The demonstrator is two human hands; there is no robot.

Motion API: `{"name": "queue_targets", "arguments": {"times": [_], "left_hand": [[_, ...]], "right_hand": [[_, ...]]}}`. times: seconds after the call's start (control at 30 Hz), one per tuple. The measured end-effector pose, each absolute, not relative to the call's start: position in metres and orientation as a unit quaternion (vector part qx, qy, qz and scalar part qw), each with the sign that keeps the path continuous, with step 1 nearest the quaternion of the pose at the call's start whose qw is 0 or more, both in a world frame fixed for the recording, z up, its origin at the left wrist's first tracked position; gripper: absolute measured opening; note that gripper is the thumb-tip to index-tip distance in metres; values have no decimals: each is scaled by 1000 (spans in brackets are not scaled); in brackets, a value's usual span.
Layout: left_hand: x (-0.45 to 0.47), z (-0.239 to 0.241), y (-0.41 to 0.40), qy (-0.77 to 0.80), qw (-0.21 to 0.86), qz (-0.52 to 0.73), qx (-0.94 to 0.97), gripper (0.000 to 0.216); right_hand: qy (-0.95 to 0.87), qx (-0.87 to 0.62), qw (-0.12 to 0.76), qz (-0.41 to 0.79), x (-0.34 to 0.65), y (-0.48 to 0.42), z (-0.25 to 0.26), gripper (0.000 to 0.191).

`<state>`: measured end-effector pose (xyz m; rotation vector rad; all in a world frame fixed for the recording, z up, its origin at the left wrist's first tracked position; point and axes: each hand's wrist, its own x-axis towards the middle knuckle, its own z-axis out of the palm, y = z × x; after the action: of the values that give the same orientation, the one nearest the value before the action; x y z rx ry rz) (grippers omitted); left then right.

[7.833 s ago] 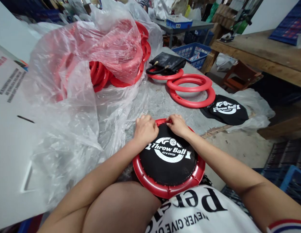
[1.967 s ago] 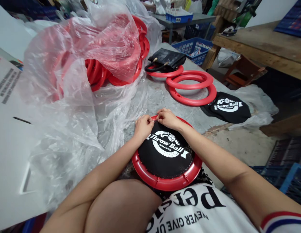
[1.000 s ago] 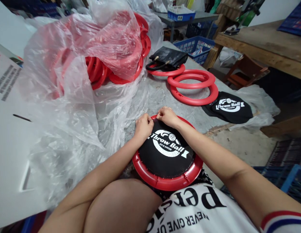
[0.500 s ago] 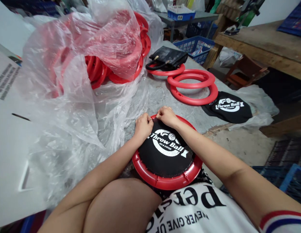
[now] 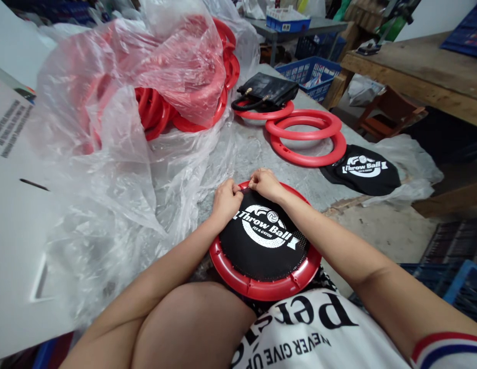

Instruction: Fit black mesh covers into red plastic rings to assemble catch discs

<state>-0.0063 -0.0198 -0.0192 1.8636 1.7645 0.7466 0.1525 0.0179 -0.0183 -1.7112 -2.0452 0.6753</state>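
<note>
A red plastic ring (image 5: 261,288) rests against the table edge and my lap, with a black mesh cloth (image 5: 261,246) printed "Throw Ball" stretched over it. My left hand (image 5: 225,199) and my right hand (image 5: 263,183) sit close together at the ring's far rim. Both pinch the edge of the black mesh where it meets the rim, fingers curled tight.
A large clear plastic bag (image 5: 119,102) full of red rings fills the left of the table. Loose red rings (image 5: 305,138), a black handbag (image 5: 267,91) and a second black mesh cloth (image 5: 361,171) lie further right. Blue baskets (image 5: 310,74) and a wooden bench (image 5: 415,82) stand beyond.
My two hands have drawn closer together along the far rim and now pinch the mesh edge at nearly one spot. The ring has barely shifted.
</note>
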Motion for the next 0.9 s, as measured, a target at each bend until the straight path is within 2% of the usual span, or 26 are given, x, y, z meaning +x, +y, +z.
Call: {"name": "queue_targets", "arguments": {"times": [0.2,0.3,0.43,0.6,0.9], "left_hand": [[-7,-17,-22,630,230,261,695,20],[-7,-16,-23,625,218,244,709,21],[-6,-16,-23,614,204,234,726,18],[-6,-18,-24,600,186,206,750,13],[-6,-16,-24,594,186,202,756,16]], "right_hand": [[-743,-599,169,248,155,18,-13,14],[-757,-588,134,252,157,19,-11,5],[-781,-566,94,247,159,20,-6,14],[-812,-536,63,221,162,20,4,7],[-723,-591,149,324,169,14,-2,13]]}}
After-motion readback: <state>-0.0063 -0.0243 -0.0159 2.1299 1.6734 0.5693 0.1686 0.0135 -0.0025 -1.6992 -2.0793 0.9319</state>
